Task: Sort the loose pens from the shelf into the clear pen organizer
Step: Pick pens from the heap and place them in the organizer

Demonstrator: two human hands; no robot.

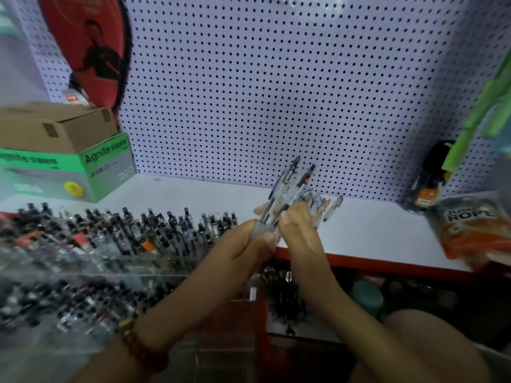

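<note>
Several pens [290, 183] (clear barrels, dark clips) fan up over the shelf [373, 230] edge. The left hand [249, 241] curls its fingers round their frosted grips and the right hand [297, 230] pinches alongside. Best to square the bundle before carrying it left to the clear pen organizer [116, 244]. More loose pens [331, 207] lie just behind.

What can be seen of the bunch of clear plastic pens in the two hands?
The bunch of clear plastic pens has see-through barrels, dark clips and buttons, and frosted grey grips; one shows an orange part. It is tilted, buttons up and to the right, fanned out. The left hand grips the lower ends; the right hand curls round the pens beside it. It is above the front edge of the white shelf. Blur hides their number.
</note>
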